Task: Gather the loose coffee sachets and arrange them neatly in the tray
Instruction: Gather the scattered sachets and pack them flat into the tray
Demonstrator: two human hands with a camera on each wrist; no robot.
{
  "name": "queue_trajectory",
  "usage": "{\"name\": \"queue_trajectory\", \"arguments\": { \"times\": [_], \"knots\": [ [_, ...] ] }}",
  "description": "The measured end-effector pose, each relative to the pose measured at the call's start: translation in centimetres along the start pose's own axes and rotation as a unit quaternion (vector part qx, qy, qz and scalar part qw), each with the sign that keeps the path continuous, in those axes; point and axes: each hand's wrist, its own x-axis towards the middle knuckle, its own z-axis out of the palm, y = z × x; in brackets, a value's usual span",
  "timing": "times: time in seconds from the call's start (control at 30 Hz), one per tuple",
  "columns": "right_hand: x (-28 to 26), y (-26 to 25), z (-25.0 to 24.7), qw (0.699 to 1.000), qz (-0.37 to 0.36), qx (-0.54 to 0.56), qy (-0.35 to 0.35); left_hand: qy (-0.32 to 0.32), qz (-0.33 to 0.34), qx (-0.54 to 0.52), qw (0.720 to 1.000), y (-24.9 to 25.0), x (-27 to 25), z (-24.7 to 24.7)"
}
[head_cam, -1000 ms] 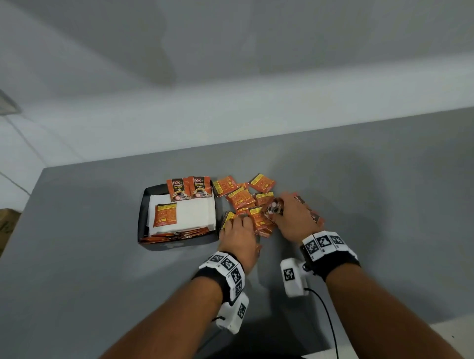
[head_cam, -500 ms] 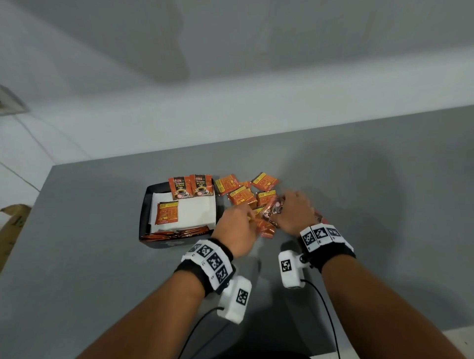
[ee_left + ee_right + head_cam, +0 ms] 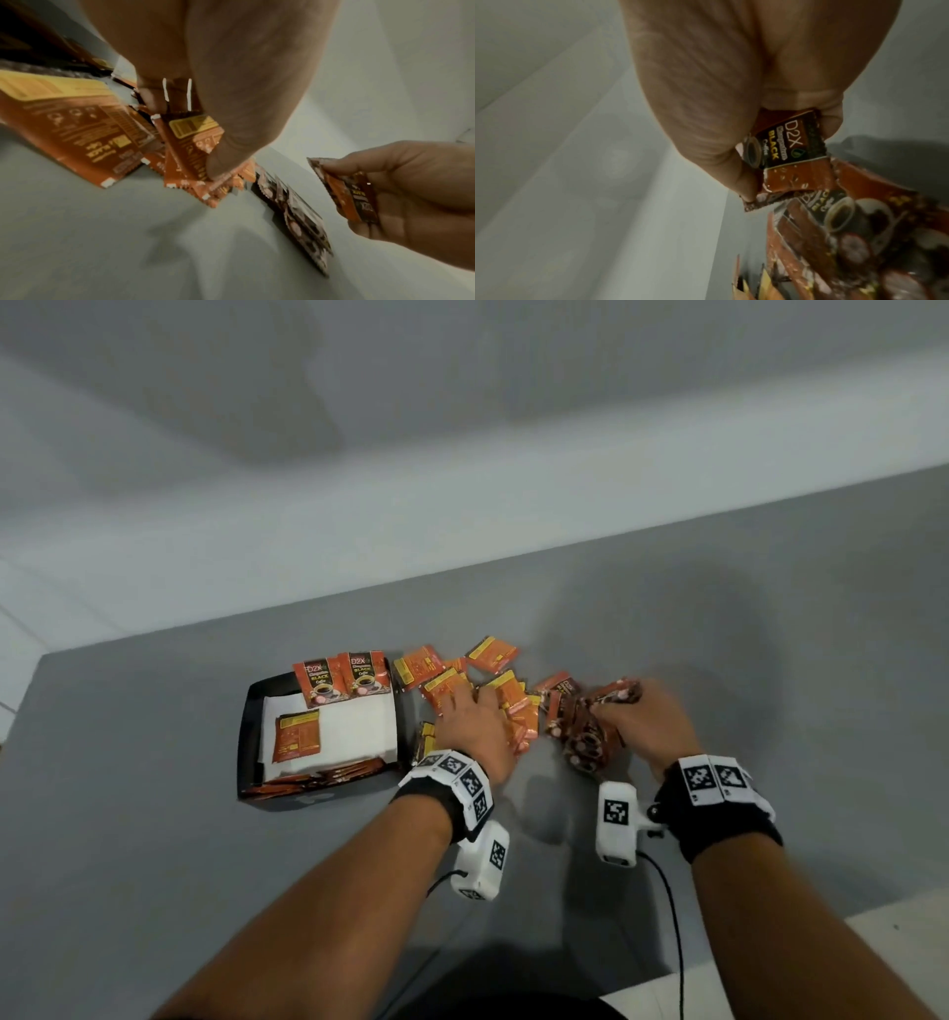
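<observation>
Our right hand (image 3: 648,726) pinches one dark-faced sachet (image 3: 786,149), thumb on one side and curled fingers on the other; its front reads D2X BLACK. Under it, at about 6 o'clock from the grip, a small fan of face-up sachets (image 3: 583,737) lies on the grey table (image 3: 154,865).

Our left hand (image 3: 475,731) lies palm down on the orange heap (image 3: 508,706), its fingers spread fairly straight over the packets and the thumb tip pressing one edge; we cannot tell whether it has actually taken hold of any.

More loose sachets (image 3: 490,654) sit at 12 o'clock from that hand, backs up with yellow labels. At 9 o'clock stands the black tray (image 3: 246,742), lined with white paper (image 3: 354,731): two sachets (image 3: 341,683) lean upright at its far wall, one lies flat (image 3: 298,739), and a row (image 3: 318,775) stands on edge along the near wall.
</observation>
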Motion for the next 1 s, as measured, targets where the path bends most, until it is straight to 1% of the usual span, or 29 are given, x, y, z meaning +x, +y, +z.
{"name": "queue_trajectory", "arguments": {
  "times": [0.07, 0.13, 0.17, 0.23, 0.27, 0.33, 0.43, 0.47, 0.5, 0.53, 0.57, 0.63, 0.7, 0.77, 0.83, 0.9, 1.0],
  "knots": [
    [-0.3, 0.7, 0.5, 0.999, 0.005, -0.040, -0.019, 0.009, 0.021, 0.006, 1.000, 0.1, -0.6, -0.5],
    [-0.4, 0.9, 1.3, 0.994, -0.010, -0.093, -0.052, 0.008, 0.033, -0.033, 0.999, -0.1, -1.1, -1.2],
    [-0.4, 1.1, 1.8, 0.990, -0.013, -0.127, -0.056, 0.009, 0.033, -0.066, 0.997, -0.4, -1.3, -1.5],
    [-0.2, 1.8, 2.8, 0.984, 0.002, -0.173, -0.032, 0.012, 0.033, -0.127, 0.991, -1.3, -1.5, -2.2],
    [0.0, 2.1, 3.3, 0.983, 0.016, -0.182, -0.006, 0.008, 0.033, -0.140, 0.990, -1.7, -1.7, -2.5],
    [-0.1, 2.6, 3.9, 0.984, 0.039, -0.172, 0.035, -0.016, 0.039, -0.104, 0.994, -2.5, -2.3, -3.0],
    [-0.8, 2.6, 4.4, 0.977, 0.028, -0.192, 0.090, -0.066, 0.037, 0.009, 0.997, -2.9, -3.8, -2.5],
    [-0.7, 2.7, 4.6, 0.977, 0.022, -0.190, 0.093, -0.074, 0.034, 0.038, 0.996, -2.9, -4.3, -1.9],
    [-0.8, 2.6, 4.6, 0.979, 0.016, -0.189, 0.079, -0.078, 0.029, 0.061, 0.995, -2.9, -4.8, -1.3],
    [-0.6, 2.7, 4.6, 0.982, 0.017, -0.180, 0.051, -0.080, 0.023, 0.073, 0.994, -2.9, -5.1, -0.7],
    [-0.5, 2.8, 4.5, 0.986, 0.018, -0.166, 0.029, -0.076, 0.020, 0.078, 0.994, -3.0, -5.3, -0.2],
    [0.4, 4.0, 4.3, 0.992, 0.023, -0.122, 0.014, -0.060, 0.018, 0.076, 0.995, -3.1, -5.6, 0.5],
    [0.2, 3.8, 3.7, 0.997, 0.029, -0.069, 0.022, -0.054, 0.016, 0.061, 0.997, -3.2, -5.8, 0.7],
    [-0.3, 2.8, 3.1, 0.998, 0.029, -0.018, 0.045, -0.059, 0.017, 0.042, 0.997, -3.4, -6.0, 0.8],
    [-0.5, 1.9, 2.7, 0.998, 0.027, 0.016, 0.055, -0.064, 0.021, 0.044, 0.997, -3.6, -6.1, 0.8],
    [-0.3, 1.1, 2.7, 0.998, 0.024, 0.000, 0.055, -0.069, 0.025, 0.060, 0.995, -3.6, -6.1, 0.6],
    [0.2, 1.0, 3.4, 0.997, 0.022, -0.062, 0.035, -0.065, 0.026, 0.068, 0.995, -3.6, -6.3, 0.7]
  ]
}}
